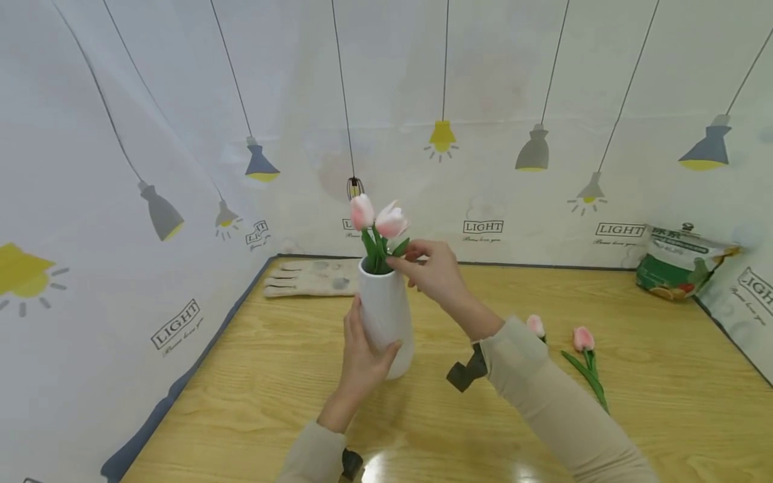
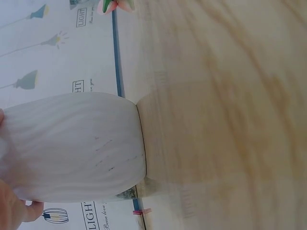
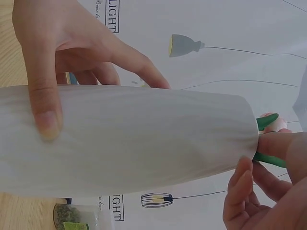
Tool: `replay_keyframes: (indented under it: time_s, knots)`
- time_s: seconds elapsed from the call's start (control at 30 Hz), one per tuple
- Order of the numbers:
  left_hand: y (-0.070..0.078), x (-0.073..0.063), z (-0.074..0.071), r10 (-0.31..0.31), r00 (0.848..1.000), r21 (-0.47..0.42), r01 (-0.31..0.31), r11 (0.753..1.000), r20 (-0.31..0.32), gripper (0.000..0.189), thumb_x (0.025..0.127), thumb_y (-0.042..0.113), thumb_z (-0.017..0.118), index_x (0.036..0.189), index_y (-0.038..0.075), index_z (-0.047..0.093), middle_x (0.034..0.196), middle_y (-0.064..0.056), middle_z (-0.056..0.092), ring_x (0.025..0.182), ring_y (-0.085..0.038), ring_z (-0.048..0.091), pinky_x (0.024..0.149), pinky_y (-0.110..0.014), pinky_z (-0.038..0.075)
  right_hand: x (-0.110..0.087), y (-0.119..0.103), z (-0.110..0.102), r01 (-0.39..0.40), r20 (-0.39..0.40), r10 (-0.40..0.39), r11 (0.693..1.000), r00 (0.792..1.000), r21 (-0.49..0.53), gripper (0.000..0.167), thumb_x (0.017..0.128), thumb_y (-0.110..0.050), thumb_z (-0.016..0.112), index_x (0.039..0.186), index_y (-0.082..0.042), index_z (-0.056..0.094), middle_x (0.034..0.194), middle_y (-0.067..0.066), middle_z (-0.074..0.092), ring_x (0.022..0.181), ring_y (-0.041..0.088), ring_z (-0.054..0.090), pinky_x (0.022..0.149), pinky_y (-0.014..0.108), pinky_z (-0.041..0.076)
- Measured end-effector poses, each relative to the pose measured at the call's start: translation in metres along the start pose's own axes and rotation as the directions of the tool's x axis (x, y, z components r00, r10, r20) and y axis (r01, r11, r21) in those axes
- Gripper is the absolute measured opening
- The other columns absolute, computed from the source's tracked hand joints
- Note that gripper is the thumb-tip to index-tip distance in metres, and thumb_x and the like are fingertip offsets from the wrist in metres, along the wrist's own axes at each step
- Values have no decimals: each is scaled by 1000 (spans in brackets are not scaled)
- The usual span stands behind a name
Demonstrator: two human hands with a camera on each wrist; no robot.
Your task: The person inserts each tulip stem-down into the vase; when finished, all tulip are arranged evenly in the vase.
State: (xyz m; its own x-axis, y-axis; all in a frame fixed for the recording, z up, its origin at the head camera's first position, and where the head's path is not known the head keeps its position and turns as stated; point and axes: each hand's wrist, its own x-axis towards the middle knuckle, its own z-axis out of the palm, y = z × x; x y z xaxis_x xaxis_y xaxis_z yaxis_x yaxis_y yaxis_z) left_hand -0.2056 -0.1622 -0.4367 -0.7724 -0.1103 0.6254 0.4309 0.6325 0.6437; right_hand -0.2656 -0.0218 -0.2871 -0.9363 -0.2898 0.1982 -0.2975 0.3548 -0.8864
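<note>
A tall white vase [image 1: 392, 322] stands on the table, with pink-and-white tulips [image 1: 392, 220] rising from its mouth. Low on the vase's body, my left hand [image 1: 362, 355] grips it, the thumb across the near side; the right wrist view shows that thumb [image 3: 46, 105] on the white surface. At the rim, my right hand [image 1: 437, 272] pinches a tulip by its green stem or leaf [image 3: 271, 159] between thumb and fingers. The stem ends inside the vase are hidden. Two more tulips lie to the right: one pink bloom [image 1: 584, 339] with leaves, another [image 1: 535, 326] partly behind the right sleeve.
Behind the vase at the back left lies a flat pale cloth piece [image 1: 311, 278] with dark stripes. A green-and-white bag [image 1: 676, 265] stands in the back right corner. White sheeting [image 1: 398, 154] printed with lamps walls the wooden table [image 1: 241, 376].
</note>
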Motion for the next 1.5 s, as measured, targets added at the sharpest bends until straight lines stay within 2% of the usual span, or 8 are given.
replay_keyframes:
  time_s: [0.13, 0.27, 0.47, 0.63, 0.8, 0.93, 1.27, 1.5]
  knots:
    - [0, 0, -1, -12, 1000, -5, 12, 1000, 12, 98, 72, 19, 72, 142, 11, 4, 135, -19, 25, 121, -37, 35, 90, -55, 38, -2, 4, -1, 14, -1, -14, 1000, 1000, 28, 26, 79, -32, 64, 93, -9, 63, 93, 8, 62, 61, 22, 57, 59, 36, 51]
    - [0, -1, 0, -13, 1000, -9, 13, 1000, 8, 98, 71, 17, 73, 142, 13, 5, 135, -18, 26, 120, -36, 36, 90, -55, 38, -8, 10, -10, 76, -26, -75, 996, 997, 49, 30, 76, -32, 67, 94, -8, 64, 90, 9, 62, 57, 15, 56, 53, 29, 49]
    - [1, 0, 1, 15, 1000, 1, -15, 1000, -11, 100, 69, 14, 74, 142, 12, 5, 132, -21, 29, 119, -36, 36, 90, -54, 39, -20, 28, -46, 190, -60, -193, 980, 979, -56, 29, 76, -30, 68, 94, -9, 64, 86, 9, 62, 49, 13, 55, 48, 30, 49]
    - [1, 4, -3, 15, 1000, 17, -14, 1000, -27, 101, 69, 14, 75, 142, 13, 6, 133, -20, 29, 120, -35, 36, 90, -54, 38, -25, 46, -89, 110, -78, -124, 980, 989, -164, 30, 79, -34, 64, 97, -10, 63, 88, 9, 63, 52, 9, 57, 49, 30, 49]
    - [1, 6, -3, 24, 999, 19, -24, 1000, -39, 101, 67, 15, 76, 142, 12, 8, 133, -21, 29, 120, -36, 35, 91, -54, 37, -33, 65, -124, 82, -120, -117, 962, 986, -261, 30, 81, -33, 62, 96, -7, 63, 86, 13, 63, 50, 7, 57, 47, 27, 47]
    - [1, 3, 1, 24, 998, 3, -24, 1000, -52, 102, 65, 13, 76, 141, 10, 9, 133, -23, 30, 120, -37, 35, 92, -55, 36, -45, 83, -143, 39, -88, -72, 942, 994, -333, 30, 84, -31, 59, 97, -4, 63, 88, 16, 63, 49, 8, 56, 46, 26, 47]
    - [-2, -1, 4, 44, 997, -5, -44, 999, -65, 102, 63, 13, 77, 141, 7, 12, 131, -22, 32, 120, -35, 35, 95, -52, 35, -76, 139, -161, -43, -21, 37, 893, 999, -448, 32, 86, -27, 56, 99, 2, 62, 88, 19, 62, 50, 10, 57, 42, 26, 43]
    - [-3, -1, 1, 44, 998, 18, -43, 999, -36, 101, 68, 16, 75, 142, 10, 7, 132, -21, 29, 121, -34, 34, 93, -53, 36, -89, 165, -171, -124, -76, 100, 861, 992, -493, 34, 86, -30, 56, 98, 2, 62, 91, 18, 62, 57, 13, 56, 51, 27, 43]
